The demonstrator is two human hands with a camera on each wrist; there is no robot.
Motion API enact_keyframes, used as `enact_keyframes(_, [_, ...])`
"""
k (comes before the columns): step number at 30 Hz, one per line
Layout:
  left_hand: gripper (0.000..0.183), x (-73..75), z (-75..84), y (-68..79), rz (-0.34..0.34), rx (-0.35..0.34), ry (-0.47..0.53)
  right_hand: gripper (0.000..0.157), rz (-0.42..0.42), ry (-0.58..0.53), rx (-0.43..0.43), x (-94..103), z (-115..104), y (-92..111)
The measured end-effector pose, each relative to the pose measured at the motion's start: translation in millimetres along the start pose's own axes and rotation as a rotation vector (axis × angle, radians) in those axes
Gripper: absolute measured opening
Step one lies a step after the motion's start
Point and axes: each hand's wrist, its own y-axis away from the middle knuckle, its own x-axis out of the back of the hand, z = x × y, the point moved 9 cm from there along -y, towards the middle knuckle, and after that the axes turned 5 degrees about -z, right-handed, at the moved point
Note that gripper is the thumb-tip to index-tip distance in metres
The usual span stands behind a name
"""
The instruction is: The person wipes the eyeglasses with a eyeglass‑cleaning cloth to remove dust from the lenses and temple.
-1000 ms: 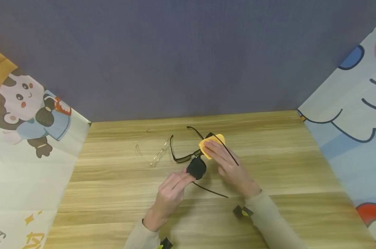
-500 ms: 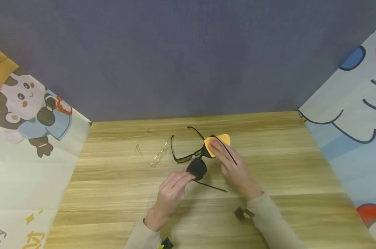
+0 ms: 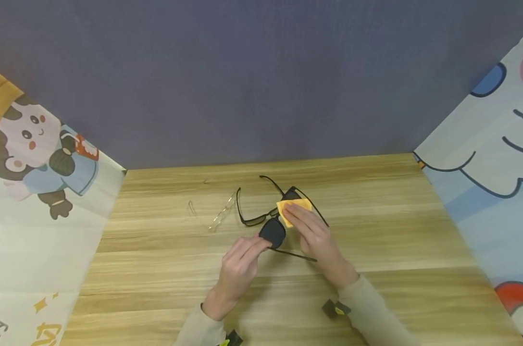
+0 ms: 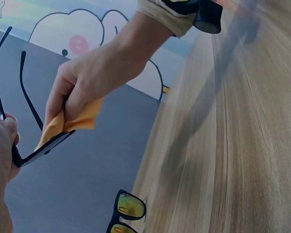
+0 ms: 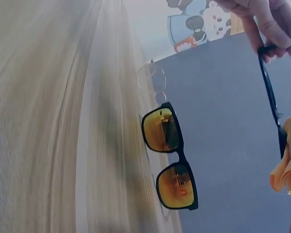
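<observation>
My left hand [image 3: 237, 269] pinches a pair of black sunglasses [image 3: 273, 233] at the outer edge of the near lens, where its temple arm joins. The sunglasses are held up above the table, both temple arms unfolded. In my right hand [image 3: 313, 235] is a yellow cloth [image 3: 302, 203], pinched around the other lens; in the left wrist view the cloth [image 4: 89, 116] wraps over that end of the frame, between thumb and fingers. The cloth and fingers hide part of that lens.
Behind the hands, a second pair of black-framed sunglasses [image 5: 177, 155] with orange mirrored lenses stands on the wooden table [image 3: 157, 278]. To its left lie thin wire-framed clear glasses [image 3: 221, 214]. A grey panel [image 3: 261, 86] rises at the table's back edge.
My right hand has slid the cloth outward along the lens and then back toward the bridge, uncovering the lens's outer part. My left hand keeps its grip, nearly still.
</observation>
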Motion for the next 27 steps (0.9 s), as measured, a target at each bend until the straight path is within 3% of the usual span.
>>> enact_keyframes(7, [0.025,-0.9,1.1,0.4,-0.004,-0.009,-0.02,0.05,0.058,-0.095,-0.01,3.8,-6,-3])
enact_keyframes(14, [0.026,-0.6,1.3,0.5,-0.011,-0.006,-0.028,0.046,0.115,-0.3,-0.124,8.9,-1,-7])
enact_keyframes(17, [0.026,0.3,1.3,0.1,-0.002,-0.011,-0.029,0.047,0.142,-0.369,-0.131,12.5,-2,-7])
enact_keyframes(27, [0.016,6.8,-8.2,2.2,0.053,0.046,0.027,0.049,0.138,-0.404,-0.097,12.4,-14,-2])
